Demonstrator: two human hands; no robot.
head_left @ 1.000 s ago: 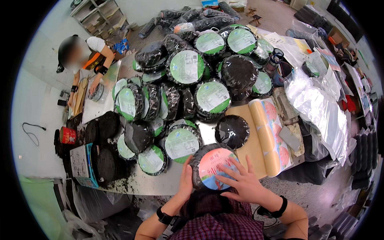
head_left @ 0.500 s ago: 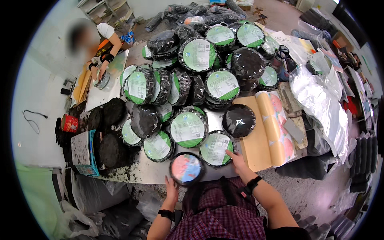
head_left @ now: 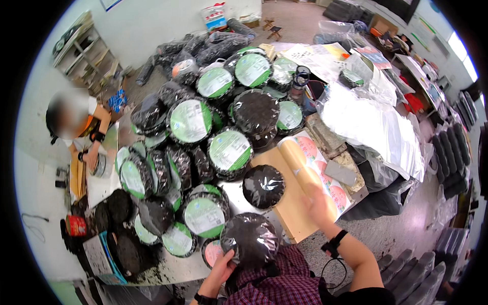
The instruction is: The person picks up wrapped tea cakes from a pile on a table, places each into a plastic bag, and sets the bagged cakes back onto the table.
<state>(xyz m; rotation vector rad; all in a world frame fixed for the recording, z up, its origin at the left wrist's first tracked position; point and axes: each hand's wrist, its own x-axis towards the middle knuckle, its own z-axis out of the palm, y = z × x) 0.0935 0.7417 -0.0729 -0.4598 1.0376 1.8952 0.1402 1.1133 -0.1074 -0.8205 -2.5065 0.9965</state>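
My left hand [head_left: 222, 268] grips the near left edge of a round black package [head_left: 250, 238] wrapped in shiny clear film. Its dark unlabelled side faces up at the table's front edge. Partly hidden under it and my fingers is a disc with a pink label [head_left: 212, 251]. My right hand [head_left: 320, 206], smeared by motion, is over the sheet of round pink labels [head_left: 333, 190] beside its tan rolled backing [head_left: 300, 165]. Its fingers cannot be made out. Another black package [head_left: 263, 186] rests between the stack and the tan sheet.
Many green-labelled round packages [head_left: 190, 121] are piled across the table. Loose dark discs [head_left: 122, 203] and a scale [head_left: 105, 256] stand at the left. Clear plastic sheeting [head_left: 371, 132] covers the right side. A co-worker [head_left: 84, 117] handles a clear container at the far left.
The view has swung to the right. A black-side-up package is now in my left hand, and the green-labelled one under my right hand no longer shows there. My right hand has moved to the label sheet.
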